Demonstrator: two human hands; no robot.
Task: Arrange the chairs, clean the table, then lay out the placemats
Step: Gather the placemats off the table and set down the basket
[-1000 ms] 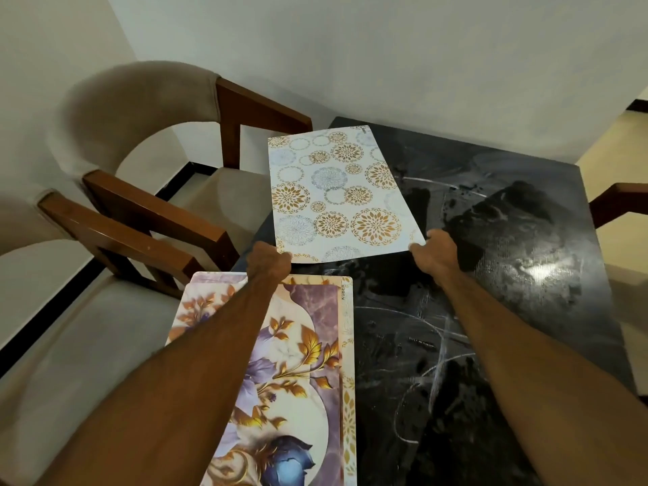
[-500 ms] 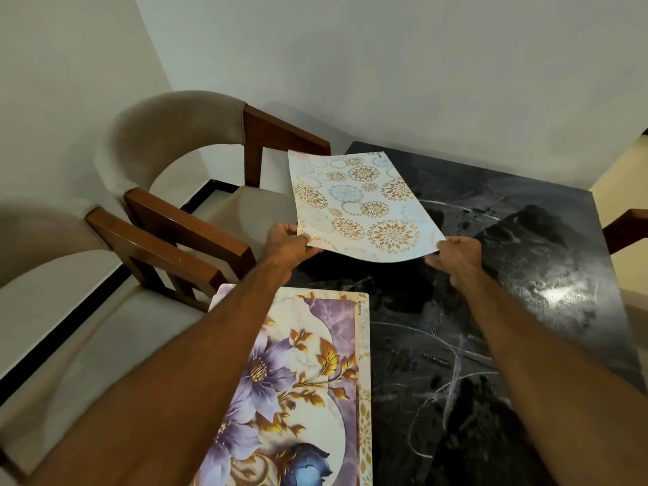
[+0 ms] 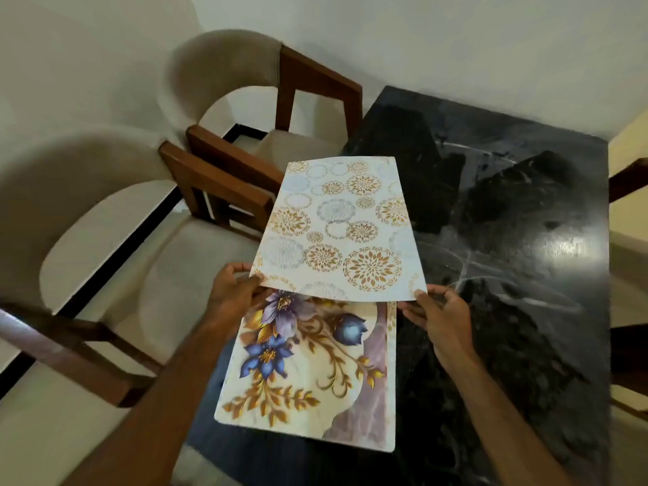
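**Patterned placemat held by its near edge, long axis running away from both hands**

Head view: The person holds the circle-patterned placemat (image 3: 342,228) up off the worktop (image 3: 508,212) by its near short edge. The left hand (image 3: 233,296) pinches the near left corner, thumb on top and fingers curled beneath; the right hand (image 3: 438,315) pinches the near right corner the same way. Each grip is closed on the mat. From both grips the mat lies straight ahead: its long axis runs away from the person toward the wall, with the far short edge hanging over the left edge of the dark marble worktop, near the further chair (image 3: 280,110). The two hands sit at about equal reach, so neither is clearly nearer the far end.

Directly under the held edge lies the floral placemat (image 3: 315,373), flat on the worktop before the nearer chair (image 3: 115,247), its long axis also pointing away. The held mat's near edge overlaps the floral mat's far end in this view.

In judgement, the laying-out step is under way, and the coming move depends on carrying the held mat forward along its own long axis until it clears the floral mat, then lowering it flat in front of the further chair.
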